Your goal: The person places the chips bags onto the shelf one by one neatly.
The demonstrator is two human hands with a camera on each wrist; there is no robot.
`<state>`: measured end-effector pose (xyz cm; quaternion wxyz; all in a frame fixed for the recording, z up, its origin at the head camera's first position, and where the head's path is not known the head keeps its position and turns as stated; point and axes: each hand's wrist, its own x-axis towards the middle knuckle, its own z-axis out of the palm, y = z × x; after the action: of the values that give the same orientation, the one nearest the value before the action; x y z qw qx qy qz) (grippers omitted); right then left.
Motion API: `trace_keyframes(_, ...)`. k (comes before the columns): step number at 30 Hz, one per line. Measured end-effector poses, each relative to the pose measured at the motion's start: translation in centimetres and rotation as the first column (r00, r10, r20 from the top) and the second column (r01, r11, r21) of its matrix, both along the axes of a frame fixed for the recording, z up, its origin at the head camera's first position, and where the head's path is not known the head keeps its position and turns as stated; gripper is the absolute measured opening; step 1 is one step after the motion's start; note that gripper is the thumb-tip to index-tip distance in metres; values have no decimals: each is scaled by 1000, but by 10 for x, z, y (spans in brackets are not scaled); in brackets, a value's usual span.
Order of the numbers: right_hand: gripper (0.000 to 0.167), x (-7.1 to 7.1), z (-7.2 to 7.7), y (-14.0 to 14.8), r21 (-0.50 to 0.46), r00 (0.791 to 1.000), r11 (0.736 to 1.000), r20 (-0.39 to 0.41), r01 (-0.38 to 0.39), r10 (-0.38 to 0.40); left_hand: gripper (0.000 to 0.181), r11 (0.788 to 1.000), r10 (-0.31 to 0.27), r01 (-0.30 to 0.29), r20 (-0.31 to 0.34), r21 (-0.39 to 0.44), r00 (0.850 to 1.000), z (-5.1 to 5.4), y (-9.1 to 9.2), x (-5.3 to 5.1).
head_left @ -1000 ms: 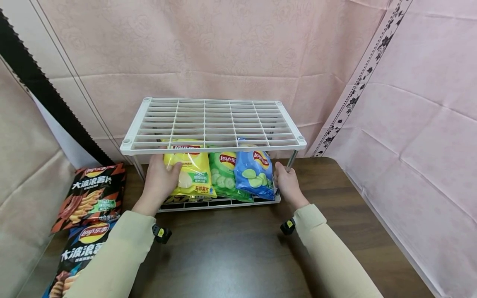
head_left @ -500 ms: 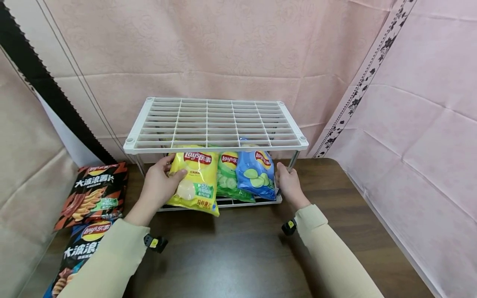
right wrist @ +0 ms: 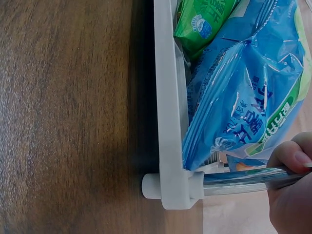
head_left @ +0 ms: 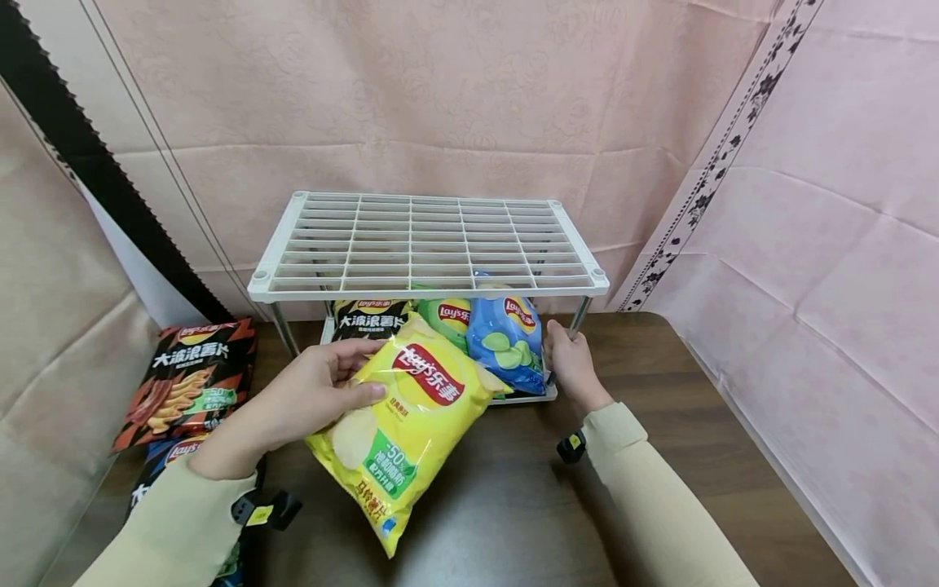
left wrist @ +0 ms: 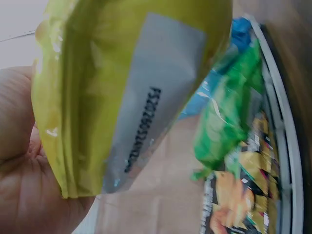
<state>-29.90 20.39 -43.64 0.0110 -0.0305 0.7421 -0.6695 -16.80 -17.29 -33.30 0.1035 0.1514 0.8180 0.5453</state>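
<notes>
My left hand (head_left: 315, 399) grips a yellow chip bag (head_left: 411, 416) by its left edge, thumb across its front; the bag hangs tilted in front of the white rack (head_left: 433, 294). Seen from the left wrist, the yellow bag (left wrist: 97, 97) shows its back, with the palm (left wrist: 29, 161) beside it. My right hand (head_left: 575, 367) holds the rack's front right metal post, and the right wrist view shows its fingers (right wrist: 292, 155) round that post (right wrist: 234, 181). On the lower shelf are a blue bag (head_left: 504, 342), a green bag (head_left: 446, 318) and a black bag (head_left: 372, 318).
On the table's left lie a black-and-red chip bag (head_left: 187, 379) and a dark blue one (head_left: 165, 456), partly behind my left arm. Cloth (head_left: 455, 98) hangs behind the rack, and more cloth (head_left: 844, 244) stands along the right side.
The yellow bag has come out of the rack toward me, tilting as my left hand moved with it. Behind it, the black bag on the shelf has come into view. My right hand stays on the post.
</notes>
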Motion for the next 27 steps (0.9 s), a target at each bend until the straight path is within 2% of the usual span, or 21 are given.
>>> trace_keyframes(6,56,7,12,-3,-21,1000,1000,28,-11,11,55,996,-18,22,-42,81,999,22,-3,9)
trace_keyframes(11,55,13,21,-5,-11,1000,1000,23,-20,20,52,991,-38,42,-32,131,999,35,-8,14)
trace_keyframes(20,60,1,2,-2,-8,1000,1000,10,23,-23,51,978,-104,98,24,184,994,50,-10,20)
trace_keyframes(24,59,0,0,-2,-13,999,999,4,32,-32,49,968,-131,125,16,219,991,61,-12,22)
trace_keyframes(27,59,0,0,-1,-26,1000,999,6,22,-21,49,963,-87,87,-12,255,996,72,-12,22)
